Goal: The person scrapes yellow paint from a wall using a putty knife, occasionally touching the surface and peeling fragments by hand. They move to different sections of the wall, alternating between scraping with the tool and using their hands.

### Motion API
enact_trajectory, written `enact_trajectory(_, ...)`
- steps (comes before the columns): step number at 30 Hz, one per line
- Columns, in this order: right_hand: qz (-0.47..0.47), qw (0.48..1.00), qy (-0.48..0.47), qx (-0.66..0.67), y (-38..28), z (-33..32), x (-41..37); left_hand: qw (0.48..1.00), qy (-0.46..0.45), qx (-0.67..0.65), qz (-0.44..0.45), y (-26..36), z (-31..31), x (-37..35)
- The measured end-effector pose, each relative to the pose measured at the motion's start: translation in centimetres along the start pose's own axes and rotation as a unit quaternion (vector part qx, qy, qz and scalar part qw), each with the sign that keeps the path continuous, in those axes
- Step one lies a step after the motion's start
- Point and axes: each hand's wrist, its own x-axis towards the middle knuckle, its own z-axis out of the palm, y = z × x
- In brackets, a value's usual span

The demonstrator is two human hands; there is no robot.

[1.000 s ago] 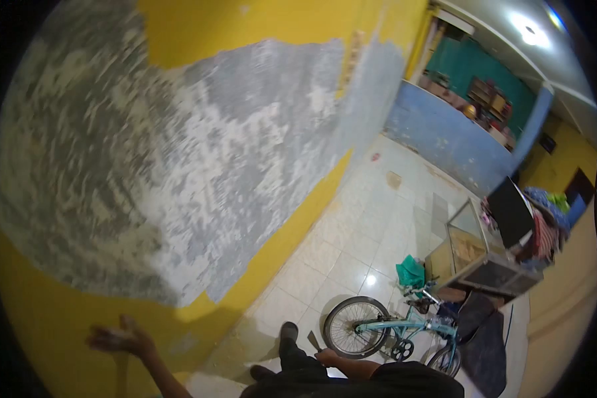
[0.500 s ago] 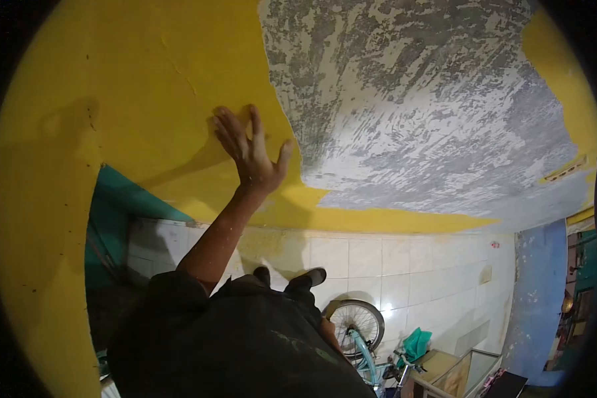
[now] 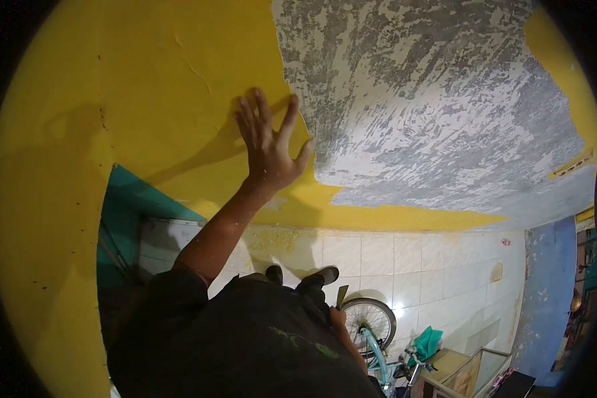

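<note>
My left hand rests with spread fingers on or close against the yellow wall, its thumb and fingertips beside the ragged edge of a scraped grey-and-white patch. Nothing is held in it. Down at my right side, my right hand is closed around a scraper whose flat blade points up past the fingers. The scraper's handle is hidden in that hand. Yellow flakes lie on the floor below the wall.
A bicycle stands at the lower right, with a green bag by its handlebar. Next to it is a glass-sided case. A teal panel is at the left, a blue wall at the right. My shoes are on white tiles.
My left hand has shifted right and slightly up along the wall, its fingers more spread. The blade in my right hand has come into view. The whole view has moved a little.
</note>
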Motion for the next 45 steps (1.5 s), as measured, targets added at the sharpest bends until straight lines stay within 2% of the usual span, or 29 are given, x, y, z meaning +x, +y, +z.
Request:
enact_trajectory(1, 0.027, 1.0, 0.002, -0.01, -0.1, 0.2, 0.3, 0.999, -0.045, 0.003, 0.019, 0.4, -0.2, -0.7)
enact_trajectory(2, 0.019, 1.0, -0.009, 0.015, -1.8, -1.0, -1.2, 0.999, -0.037, 0.032, -0.022, 1.1, -0.8, -1.3)
enact_trajectory(3, 0.019, 1.0, -0.007, 0.015, -1.8, -1.0, -1.0, 0.999, -0.037, 0.031, -0.021, 1.2, -1.0, -0.7)
enact_trajectory(5, -0.011, 1.0, 0.009, 0.019, -0.6, 0.3, 0.4, 0.997, 0.058, -0.04, -0.042, 0.8, -1.4, 0.8)
enact_trajectory(6, -0.009, 1.0, 0.007, 0.018, -0.1, 0.9, 1.3, 0.997, 0.055, -0.039, -0.043, 0.5, -1.2, 1.4)
enact_trajectory(8, -0.069, 0.997, -0.027, -0.038, 1.6, 2.0, 3.1, 0.997, 0.066, -0.036, -0.018, 0.1, -0.7, 2.1)
enact_trajectory(9, -0.09, 0.992, -0.04, -0.08, 1.2, 1.7, 2.8, 0.997, 0.058, -0.041, -0.018, 0.5, -0.9, 1.7)
enact_trajectory(11, -0.012, 0.998, -0.041, 0.037, -0.8, 0.7, 1.8, 0.998, -0.017, -0.008, 0.053, 1.0, -1.3, 0.9)
enact_trajectory(12, 0.005, 0.999, -0.022, 0.028, -1.9, 0.4, 1.6, 0.998, -0.022, -0.014, 0.055, 1.0, -1.3, 0.1)
enact_trajectory(13, 0.022, 1.0, -0.003, 0.017, -3.2, -0.1, 1.2, 0.993, -0.049, -0.077, 0.07, 0.9, -1.1, -0.9)
enact_trajectory(14, -0.014, 1.0, 0.028, 0.002, -4.3, -0.6, 0.7, 0.984, -0.075, -0.138, 0.082, 0.7, -1.0, -2.1)
enact_trajectory(15, -0.052, 0.997, 0.06, -0.013, -5.7, -1.2, 0.4, 0.984, -0.077, -0.14, 0.079, 0.7, -0.9, -3.2)
enact_trajectory(17, -0.08, 0.992, 0.095, -0.012, -9.5, -2.6, -0.6, 0.977, -0.106, -0.187, 0.003, 0.7, -0.7, -5.8)
enact_trajectory(18, -0.115, 0.989, 0.088, 0.008, -11.7, -3.6, -1.2, 0.976, -0.109, -0.188, 0.0, 0.5, -0.2, -7.3)
enact_trajectory(20, -0.201, 0.973, 0.085, 0.071, -16.6, -5.6, -2.8, 0.917, -0.211, -0.293, -0.169, 0.3, 0.7, -9.6)
enact_trajectory(21, -0.253, 0.956, 0.091, 0.113, -19.4, -6.5, -3.7, 0.915, -0.213, -0.295, -0.171, 0.6, 0.9, -9.5)
enact_trajectory(23, -0.336, 0.928, 0.092, 0.13, -25.5, -9.0, -5.7, 0.851, -0.257, -0.362, -0.282, 1.3, 1.1, -9.2)
enact_trajectory(24, -0.386, 0.906, 0.089, 0.148, -28.5, -10.0, -6.9, 0.848, -0.257, -0.363, -0.287, 1.5, 1.5, -8.9)
enact_trajectory(26, -0.461, 0.87, 0.061, 0.164, -33.4, -11.6, -8.8, 0.695, -0.22, -0.561, -0.393, 1.6, 2.3, -7.7)
enact_trajectory(27, -0.486, 0.858, 0.038, 0.162, -35.2, -12.0, -9.4, 0.695, -0.217, -0.56, -0.396, 2.0, 2.4, -7.1)
enact_trajectory(29, -0.48, 0.855, 0.004, 0.198, -37.7, -11.9, -10.0, 0.633, -0.172, -0.637, -0.405, 2.7, 2.9, -5.9)
enact_trajectory(30, -0.471, 0.85, -0.027, 0.235, -38.4, -11.9, -9.9, 0.631, -0.166, -0.639, -0.407, 2.7, 3.2, -5.9)
enact_trajectory(32, -0.487, 0.843, -0.032, 0.228, -38.9, -11.8, -9.6, 0.667, -0.115, -0.607, -0.416, 2.9, 4.0, -6.3)
enact_trajectory(36, -0.506, 0.835, -0.066, 0.206, -38.8, -12.0, -8.9, 0.65, -0.105, -0.602, -0.451, 3.3, 4.9, -7.8)
enact_trajectory(38, -0.504, 0.83, -0.088, 0.223, -39.2, -11.9, -8.5, 0.586, -0.162, -0.646, -0.462, 3.3, 5.3, -8.6)
enact_trajectory(39, -0.502, 0.823, -0.107, 0.243, -39.4, -11.8, -8.4, 0.586, -0.161, -0.646, -0.462, 3.4, 5.6, -8.9)
enact_trajectory(41, -0.491, 0.819, -0.132, 0.267, -38.8, -10.8, -7.1, 0.533, -0.17, -0.685, -0.468, 3.8, 6.1, -9.4)
enact_trajectory(45, -0.431, 0.823, -0.182, 0.322, -37.6, -9.9, -6.0, 0.506, -0.195, -0.683, -0.489, 4.2, 6.5, -10.6)
